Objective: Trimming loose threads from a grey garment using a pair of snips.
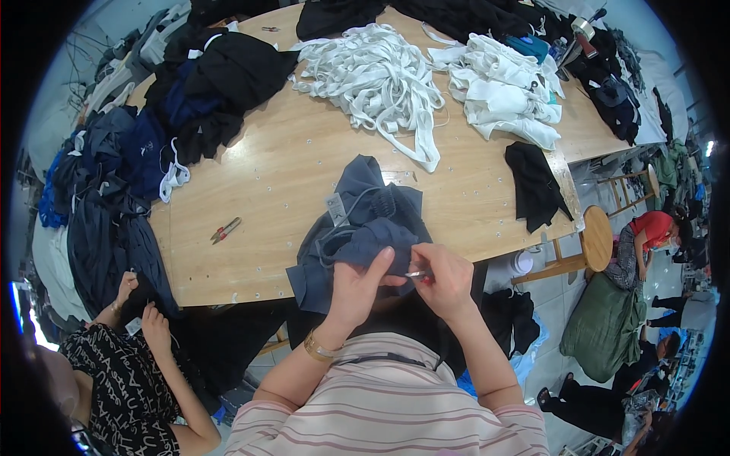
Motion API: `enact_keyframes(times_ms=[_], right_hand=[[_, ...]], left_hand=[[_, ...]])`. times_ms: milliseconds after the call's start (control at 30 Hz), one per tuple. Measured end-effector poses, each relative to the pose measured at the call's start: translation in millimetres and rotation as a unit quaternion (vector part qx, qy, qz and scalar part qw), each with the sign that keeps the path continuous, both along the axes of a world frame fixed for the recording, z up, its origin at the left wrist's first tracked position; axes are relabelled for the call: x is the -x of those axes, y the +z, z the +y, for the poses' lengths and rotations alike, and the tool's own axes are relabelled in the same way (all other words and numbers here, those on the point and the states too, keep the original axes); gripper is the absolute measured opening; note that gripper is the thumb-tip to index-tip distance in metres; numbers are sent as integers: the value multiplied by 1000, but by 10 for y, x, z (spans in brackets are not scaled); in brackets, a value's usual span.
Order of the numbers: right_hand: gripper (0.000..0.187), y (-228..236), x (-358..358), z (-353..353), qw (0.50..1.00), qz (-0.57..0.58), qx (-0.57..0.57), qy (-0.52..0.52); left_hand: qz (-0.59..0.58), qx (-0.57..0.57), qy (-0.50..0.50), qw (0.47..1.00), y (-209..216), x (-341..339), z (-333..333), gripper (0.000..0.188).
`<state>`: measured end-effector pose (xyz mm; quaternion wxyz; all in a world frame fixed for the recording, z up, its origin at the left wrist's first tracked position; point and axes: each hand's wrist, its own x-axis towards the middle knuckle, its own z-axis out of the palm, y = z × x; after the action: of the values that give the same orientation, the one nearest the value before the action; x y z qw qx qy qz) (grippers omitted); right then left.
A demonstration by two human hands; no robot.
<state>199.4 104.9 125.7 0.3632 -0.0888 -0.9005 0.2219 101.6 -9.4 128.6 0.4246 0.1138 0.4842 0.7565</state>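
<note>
A dark grey-blue garment [376, 243] lies bunched at the table's near edge, part of it hanging over. A pale label and a grey drawcord show on it. My left hand [356, 292] pinches a fold of the garment between thumb and fingers. Right beside it, my right hand [444, 283] is closed round a small metal tool [416, 274], probably thread snips. Its shiny tip points at the cloth by my left fingers; the rest is hidden in my grip.
Orange-handled thread snips [226, 230] lie on the wooden table [258, 197] to the left. White strips [372, 76] and white garments [502, 91] are heaped at the back. Dark clothes [220, 83] pile up left. A co-worker [129, 372] sits near left; a stool [596, 239] stands right.
</note>
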Motion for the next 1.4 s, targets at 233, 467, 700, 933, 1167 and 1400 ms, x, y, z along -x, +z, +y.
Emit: enact_keyframes(times_ms=[233, 467, 700, 933, 1167, 1400], right_hand=[[14, -34, 13, -40, 911, 30, 404, -80], [25, -1, 53, -52, 991, 28, 131, -17], [39, 21, 17, -38, 1000, -11, -25, -9], [30, -39, -2, -15, 994, -2, 108, -25], [14, 3, 27, -95, 931, -15, 361, -58], [12, 129, 33, -126, 961, -29, 273, -46]], left_hand=[[-168, -36, 30, 985, -43, 99, -25, 25], [-205, -54, 22, 977, -78, 108, -41, 24], [-173, -53, 19, 983, -35, 75, -40, 23], [-57, 13, 44, 997, -3, 39, 10, 24], [-141, 6, 43, 989, -44, 77, 1, 24], [-155, -44, 43, 986, -52, 30, 2, 20]])
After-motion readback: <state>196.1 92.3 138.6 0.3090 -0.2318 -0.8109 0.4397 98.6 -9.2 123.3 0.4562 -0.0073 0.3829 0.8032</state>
